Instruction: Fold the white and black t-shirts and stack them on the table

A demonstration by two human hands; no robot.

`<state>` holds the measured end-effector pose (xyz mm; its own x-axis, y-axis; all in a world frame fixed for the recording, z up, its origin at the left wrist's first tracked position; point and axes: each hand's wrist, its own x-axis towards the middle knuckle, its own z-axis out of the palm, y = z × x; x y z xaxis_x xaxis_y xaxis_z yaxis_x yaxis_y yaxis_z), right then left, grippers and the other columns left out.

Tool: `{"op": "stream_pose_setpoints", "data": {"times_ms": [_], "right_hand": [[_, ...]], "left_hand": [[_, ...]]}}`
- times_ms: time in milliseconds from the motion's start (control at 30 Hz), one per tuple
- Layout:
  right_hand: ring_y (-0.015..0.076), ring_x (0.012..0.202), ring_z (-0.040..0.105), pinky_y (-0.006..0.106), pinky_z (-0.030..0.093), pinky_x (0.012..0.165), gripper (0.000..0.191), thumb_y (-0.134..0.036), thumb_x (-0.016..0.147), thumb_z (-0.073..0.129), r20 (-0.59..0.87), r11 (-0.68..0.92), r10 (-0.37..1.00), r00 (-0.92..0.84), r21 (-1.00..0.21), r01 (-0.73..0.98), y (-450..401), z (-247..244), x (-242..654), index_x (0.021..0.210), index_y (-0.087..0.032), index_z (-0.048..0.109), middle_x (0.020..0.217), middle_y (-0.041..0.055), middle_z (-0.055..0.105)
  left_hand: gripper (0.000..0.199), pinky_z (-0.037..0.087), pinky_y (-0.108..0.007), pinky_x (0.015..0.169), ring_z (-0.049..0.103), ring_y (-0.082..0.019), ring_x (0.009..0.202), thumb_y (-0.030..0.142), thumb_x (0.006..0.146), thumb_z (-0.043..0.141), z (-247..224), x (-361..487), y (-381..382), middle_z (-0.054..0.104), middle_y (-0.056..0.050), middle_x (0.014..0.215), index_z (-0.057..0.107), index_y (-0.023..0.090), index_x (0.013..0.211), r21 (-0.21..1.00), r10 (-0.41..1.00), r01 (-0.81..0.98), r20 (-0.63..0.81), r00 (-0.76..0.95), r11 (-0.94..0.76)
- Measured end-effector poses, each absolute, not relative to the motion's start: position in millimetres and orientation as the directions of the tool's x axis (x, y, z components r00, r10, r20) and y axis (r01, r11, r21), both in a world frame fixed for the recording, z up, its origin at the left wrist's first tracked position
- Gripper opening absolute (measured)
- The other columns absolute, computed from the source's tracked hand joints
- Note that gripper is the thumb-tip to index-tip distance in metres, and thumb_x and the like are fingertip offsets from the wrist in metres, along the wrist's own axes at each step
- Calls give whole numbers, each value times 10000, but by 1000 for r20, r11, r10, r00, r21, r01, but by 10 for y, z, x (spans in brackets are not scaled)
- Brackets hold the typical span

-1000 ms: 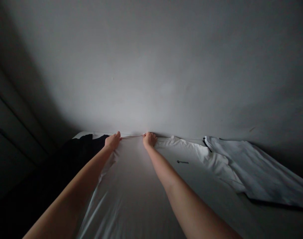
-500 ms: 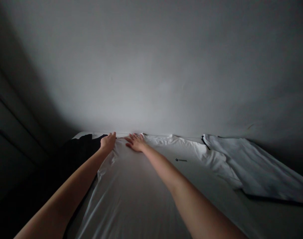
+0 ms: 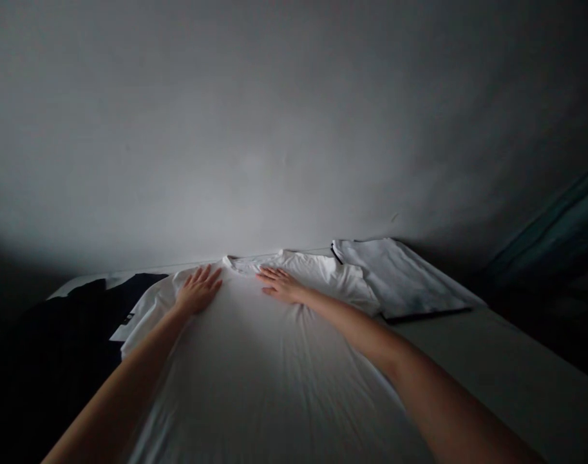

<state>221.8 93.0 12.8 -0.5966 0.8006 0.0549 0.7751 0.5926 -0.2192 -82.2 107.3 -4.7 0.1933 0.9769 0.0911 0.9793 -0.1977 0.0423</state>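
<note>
A white T-shirt lies spread out in front of me, its neckline toward the wall and its body reaching down to the bottom of the view. My left hand rests flat on the shirt near its left shoulder, fingers apart. Just below the neckline, my right hand presses flat on the cloth with fingers stretched out. Small creases run down the fabric beneath the right hand. The left sleeve spreads out past my left forearm; the chest print is not visible, and my right hand covers part of that side.
Dark clothing lies to the left, partly under the shirt's sleeve. Right of the shirt is a folded light-grey garment with a dark edge. All of it lies on a pale flat surface against a grey wall. Teal fabric shows at far right.
The view has turned right. My left hand has opened from its curled hold at the shirt's left edge and now lies flat. My right hand has moved right across the shirt to below the neckline.
</note>
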Motion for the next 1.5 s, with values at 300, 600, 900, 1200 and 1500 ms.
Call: {"op": "stream_pose_setpoints", "data": {"times_ms": [300,600,900,1200,1500], "right_hand": [[277,1184,604,380,386,1050,351,-262,993,454,215,-68,972,91,-113,991,1161,462,3529,1237,-97,644,1251,184,666],[188,929,671,233,445,756,445,-508,998,432,77,-116,987,144,-285,952,1337,460,4026,995,-163,714,979,82,743],[201,869,652,247,441,717,290,-439,825,713,63,-123,987,150,-317,940,1025,597,4581,891,-157,725,910,85,726],[179,931,673,221,458,721,163,-279,931,576,143,-230,942,305,-386,893,710,495,4515,1029,-179,661,1004,64,729],[246,1026,691,295,491,786,305,-145,1016,356,60,-408,904,423,-173,897,370,627,4429,1274,-118,517,1117,180,712]], "left_hand": [[494,466,-513,992,587,-322,1211,340,987,293,323,-554,1274,550,-107,1440,531,276,1415,-20,994,996,68,87,-86],[464,445,-515,993,545,-383,1238,326,983,356,454,269,1109,613,-246,1280,634,55,1237,-117,981,989,165,105,-86],[571,223,-485,1202,265,-297,1492,446,1013,320,201,2271,1247,334,-132,1603,390,189,1519,110,883,877,115,455,-467],[605,94,-700,1136,151,-425,1500,617,959,286,223,2365,1260,268,-101,1635,367,397,1517,135,969,962,92,227,-238],[634,57,-736,1107,94,-425,1510,675,934,233,277,2394,1262,237,-101,1645,326,447,1518,143,984,973,16,179,-179]]}}
